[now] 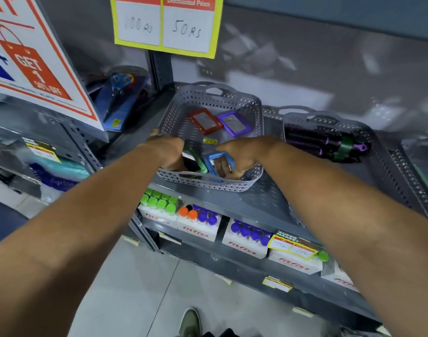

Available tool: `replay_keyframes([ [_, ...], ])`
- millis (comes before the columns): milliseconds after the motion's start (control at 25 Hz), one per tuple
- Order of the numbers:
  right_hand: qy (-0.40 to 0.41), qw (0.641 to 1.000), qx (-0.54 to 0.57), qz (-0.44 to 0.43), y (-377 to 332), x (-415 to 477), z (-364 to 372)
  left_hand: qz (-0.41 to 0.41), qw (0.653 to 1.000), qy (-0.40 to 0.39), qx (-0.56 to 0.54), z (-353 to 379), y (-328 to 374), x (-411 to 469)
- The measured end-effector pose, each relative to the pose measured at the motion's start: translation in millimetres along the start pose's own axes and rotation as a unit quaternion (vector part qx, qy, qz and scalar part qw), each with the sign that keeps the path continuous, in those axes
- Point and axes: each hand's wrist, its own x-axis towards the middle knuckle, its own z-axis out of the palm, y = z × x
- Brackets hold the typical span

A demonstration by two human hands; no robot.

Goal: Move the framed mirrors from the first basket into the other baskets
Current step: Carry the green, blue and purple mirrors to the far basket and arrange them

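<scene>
A grey perforated basket (254, 113) sits on the shelf in the middle of the head view. A red framed mirror (205, 121) and a purple framed mirror (234, 123) lie flat at its far end. Both hands are inside its near end. My left hand (170, 152) is closed around a green framed mirror (195, 158), held on edge. My right hand (239, 156) grips a blue framed mirror (214, 161), fingers curled behind its glass. A second grey basket (383, 161) stands to the right and holds purple-and-black hair brushes (322, 142).
A yellow price sign (166, 23) hangs above the basket, and a large red-and-white offer board (35, 57) leans at left. Packaged scissors (116, 100) stand behind it. Lower shelves carry boxes of capped bottles (198, 222). A third basket's edge (419, 152) shows at far right.
</scene>
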Motion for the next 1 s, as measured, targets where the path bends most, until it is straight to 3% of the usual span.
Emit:
replay_keyframes([
  [160, -0.018, 1.000, 0.019, -0.008, -5, 4, 3, -0.007, 1.000, -0.014, -0.014, 13, 1, 27],
  [760, 0.014, 1.000, 0.001, -0.016, -6, 9, 4, 0.034, 0.998, 0.046, -0.004, -6, 1, -9],
  [1000, 0.034, 0.998, 0.038, -0.022, -6, 0, -11, 0.043, 0.994, 0.044, -0.093, -18, -2, -15],
])
